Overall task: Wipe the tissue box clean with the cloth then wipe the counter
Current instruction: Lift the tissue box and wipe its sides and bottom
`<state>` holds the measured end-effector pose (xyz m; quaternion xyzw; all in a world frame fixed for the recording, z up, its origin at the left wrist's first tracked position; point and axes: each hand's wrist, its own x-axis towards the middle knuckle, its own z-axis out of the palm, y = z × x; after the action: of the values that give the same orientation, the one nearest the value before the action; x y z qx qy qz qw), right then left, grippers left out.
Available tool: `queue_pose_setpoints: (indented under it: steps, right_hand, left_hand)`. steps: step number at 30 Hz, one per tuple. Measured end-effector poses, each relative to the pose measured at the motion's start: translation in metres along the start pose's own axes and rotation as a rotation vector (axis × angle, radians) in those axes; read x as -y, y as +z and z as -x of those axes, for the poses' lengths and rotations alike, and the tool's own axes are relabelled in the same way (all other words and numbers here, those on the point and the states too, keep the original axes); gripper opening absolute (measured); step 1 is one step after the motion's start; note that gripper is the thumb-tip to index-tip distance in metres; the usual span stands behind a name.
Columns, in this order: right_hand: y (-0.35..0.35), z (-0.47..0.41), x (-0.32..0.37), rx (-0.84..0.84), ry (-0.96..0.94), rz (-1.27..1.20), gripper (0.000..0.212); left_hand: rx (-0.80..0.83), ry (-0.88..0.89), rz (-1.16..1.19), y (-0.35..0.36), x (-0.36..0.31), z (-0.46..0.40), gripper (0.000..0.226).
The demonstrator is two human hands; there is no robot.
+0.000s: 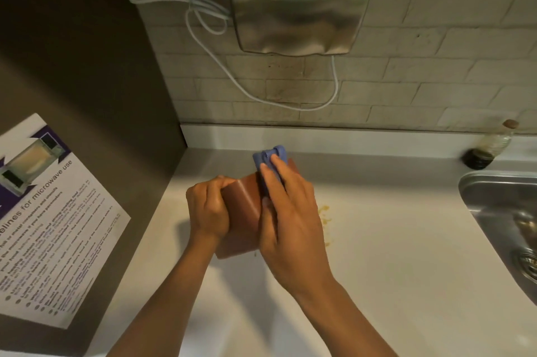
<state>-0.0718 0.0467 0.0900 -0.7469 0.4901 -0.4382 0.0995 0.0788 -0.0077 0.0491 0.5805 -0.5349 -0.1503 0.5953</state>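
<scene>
A brown tissue box stands on the white counter near the left wall. My left hand grips the box's left side and holds it steady. My right hand lies flat over the top of the box and presses a blue cloth against it. The cloth sticks out past my fingertips at the far end of the box. Most of the box's top is hidden under my right hand.
A yellowish stain marks the counter just right of the box. A steel sink sits at the right, a dark bottle behind it. A hand dryer with a looped cable hangs above. A microwave notice is on the left wall.
</scene>
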Motion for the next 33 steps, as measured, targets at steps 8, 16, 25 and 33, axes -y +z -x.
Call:
queue_pose_setpoints:
  steps: [8, 16, 25, 33]
  right_hand:
    - [-0.002, 0.005, 0.013, 0.080, -0.256, -0.061, 0.048]
    - [-0.016, -0.026, -0.044, -0.117, 0.132, -0.230, 0.056]
    - [-0.003, 0.001, 0.011, 0.027, -0.225, -0.160, 0.044]
    - [-0.029, -0.030, -0.019, -0.105, 0.119, -0.399, 0.050]
  left_hand:
    - [0.003, -0.272, 0.146, 0.008, 0.021, 0.004, 0.040]
    - [0.039, 0.025, 0.121, -0.005, -0.008, -0.003, 0.045]
    - [-0.049, -0.017, 0.129, 0.002, -0.002, -0.006, 0.049]
    - [0.067, 0.045, 0.230, -0.010, -0.026, -0.008, 0.043]
